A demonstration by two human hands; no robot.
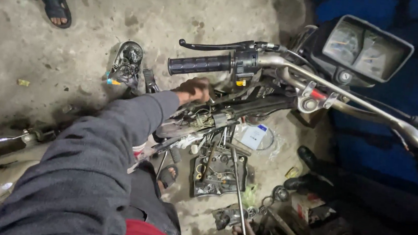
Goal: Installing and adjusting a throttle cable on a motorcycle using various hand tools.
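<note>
Reaching left hand (195, 88) — wiring (204, 118) just below grip, handlebar (199, 64) above

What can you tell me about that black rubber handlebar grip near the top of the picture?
The black ribbed rubber handlebar grip sits on the end of the silver metal handlebar, lying nearly level and pointing left. It looks worn and dusty. A black brake lever runs just above it, and a black switch housing with a small yellow button adjoins its inner end. No hand touches it; the person's left hand, in a grey sleeve, reaches into the wiring just below.
</note>
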